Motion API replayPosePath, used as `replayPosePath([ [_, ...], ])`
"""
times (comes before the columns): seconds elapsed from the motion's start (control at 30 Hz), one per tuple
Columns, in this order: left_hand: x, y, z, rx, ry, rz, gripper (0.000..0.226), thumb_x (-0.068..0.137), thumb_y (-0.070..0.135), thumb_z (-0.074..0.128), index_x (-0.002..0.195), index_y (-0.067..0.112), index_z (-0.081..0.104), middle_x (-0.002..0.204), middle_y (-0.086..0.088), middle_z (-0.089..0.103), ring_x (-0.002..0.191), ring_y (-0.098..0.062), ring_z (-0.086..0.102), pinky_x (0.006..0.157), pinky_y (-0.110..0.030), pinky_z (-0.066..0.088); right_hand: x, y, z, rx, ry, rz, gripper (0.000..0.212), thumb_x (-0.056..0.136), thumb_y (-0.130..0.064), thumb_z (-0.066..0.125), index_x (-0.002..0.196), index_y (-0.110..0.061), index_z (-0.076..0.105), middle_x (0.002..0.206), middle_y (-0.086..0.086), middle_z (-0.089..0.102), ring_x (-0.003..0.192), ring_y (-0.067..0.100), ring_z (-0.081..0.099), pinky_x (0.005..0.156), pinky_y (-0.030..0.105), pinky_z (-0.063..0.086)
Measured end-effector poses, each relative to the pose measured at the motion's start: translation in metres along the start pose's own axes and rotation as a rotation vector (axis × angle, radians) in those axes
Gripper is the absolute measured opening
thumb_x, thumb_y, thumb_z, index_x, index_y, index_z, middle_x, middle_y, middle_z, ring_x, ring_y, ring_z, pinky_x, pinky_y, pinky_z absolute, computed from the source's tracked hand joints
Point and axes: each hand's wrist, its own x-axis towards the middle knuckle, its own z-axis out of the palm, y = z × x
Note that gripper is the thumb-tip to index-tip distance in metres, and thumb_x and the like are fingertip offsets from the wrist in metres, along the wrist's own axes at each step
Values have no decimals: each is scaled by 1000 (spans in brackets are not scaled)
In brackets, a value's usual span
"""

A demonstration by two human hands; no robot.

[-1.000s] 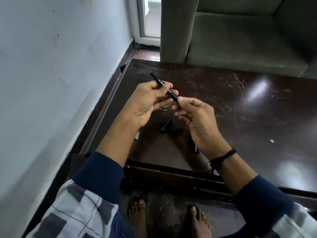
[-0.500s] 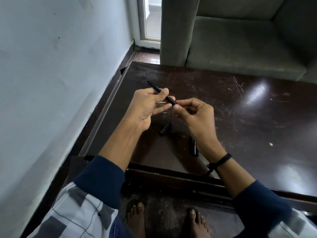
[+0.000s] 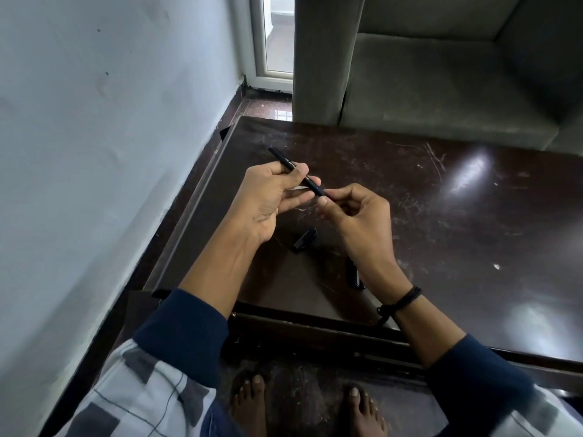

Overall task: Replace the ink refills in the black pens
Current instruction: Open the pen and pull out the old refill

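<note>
A slim black pen barrel [image 3: 285, 159] slants up to the left above the dark table [image 3: 441, 234]. My left hand [image 3: 271, 197] grips its middle between thumb and fingers. My right hand [image 3: 356, 212] pinches the barrel's lower right end with thumb and forefinger; what sits at that tip is hidden by the fingers. On the table below the hands lies a short black pen cap [image 3: 304, 240]. A second black pen piece [image 3: 356, 275] lies partly hidden behind my right wrist.
A pale wall runs along the left, close to the table's left edge. A grey-green sofa [image 3: 441, 74] stands right behind the table's far edge. My bare feet [image 3: 252, 402] are on the floor under the near edge.
Both hands have stayed on the pen. My right fingers have shifted slightly at the barrel's lower end, and the pen tilts a little flatter.
</note>
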Motion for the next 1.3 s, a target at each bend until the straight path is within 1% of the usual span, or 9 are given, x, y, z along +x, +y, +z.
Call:
replayPosePath([
  [0.1, 1, 2, -3, -26, 2, 9, 15, 96, 6, 65, 107, -4, 67, 92, -19, 77, 86, -25, 78, 71, -28, 62, 0, -5, 1, 72, -39, 44, 12, 97, -26, 70, 103, -17, 75, 85, 6, 78, 77, 16, 74, 70, 22, 56],
  [0.2, 1, 0, -2, -13, -6, 10, 18, 96, 7, 65, 110, -5, 67, 92, -18, 77, 90, -26, 77, 73, -29, 62, 0, -4, 0, 59, -28, 56, 12, 100, -20, 66, 95, -15, 76, 78, 7, 77, 68, 12, 69, 63, 19, 52],
  [0.4, 1, -4, 2, -10, -13, 0, 13, 96, 7, 65, 105, -1, 68, 91, -18, 77, 87, -25, 78, 68, -26, 61, 0, 0, -3, -24, 37, 8, 8, 88, -17, 80, 92, -21, 74, 86, -1, 77, 82, 20, 73, 74, 31, 60],
  [0.57, 5, 0, -5, -40, 2, 18, 14, 96, 8, 65, 106, -2, 68, 93, -19, 77, 89, -26, 77, 71, -28, 61, 1, -4, 0, 29, 6, 34, 16, 95, -29, 72, 108, -20, 74, 85, 3, 78, 79, 16, 74, 72, 25, 57],
  [0.77, 3, -4, -1, -26, 0, 15, 13, 96, 6, 66, 106, -2, 67, 93, -19, 77, 91, -25, 77, 72, -29, 62, 2, 1, -1, -33, 47, 22, 15, 98, -16, 69, 86, -24, 74, 73, 1, 76, 68, 11, 70, 68, 27, 56],
  [0.87, 3, -4, 0, -28, 9, 13, 13, 96, 6, 66, 106, -2, 67, 93, -19, 77, 91, -26, 77, 73, -30, 62, 3, 3, -2, -50, 57, -9, 13, 92, -14, 76, 86, -25, 75, 76, 1, 77, 72, 13, 72, 73, 34, 61],
  [1.03, 4, 0, -5, -52, 27, 18, 14, 96, 7, 66, 106, -2, 67, 93, -19, 77, 91, -27, 77, 73, -30, 62, 4, -1, -3, 25, 9, 11, 14, 91, -24, 77, 103, -18, 75, 82, 2, 79, 76, 15, 75, 73, 28, 60],
  [1.17, 2, -2, -3, -31, 23, 15, 12, 96, 7, 66, 105, -2, 68, 92, -18, 77, 90, -26, 78, 75, -31, 63, 5, 1, -3, -10, 17, 11, 2, 93, -17, 75, 92, -19, 77, 79, 1, 78, 73, 13, 73, 69, 27, 56],
  [1.3, 2, -3, -2, -21, 23, 16, 10, 96, 6, 65, 103, -2, 68, 91, -18, 77, 90, -26, 78, 75, -31, 63, 5, 4, -3, -82, 38, -21, 11, 85, -15, 83, 90, -21, 75, 82, -3, 76, 76, 9, 71, 72, 28, 59],
])
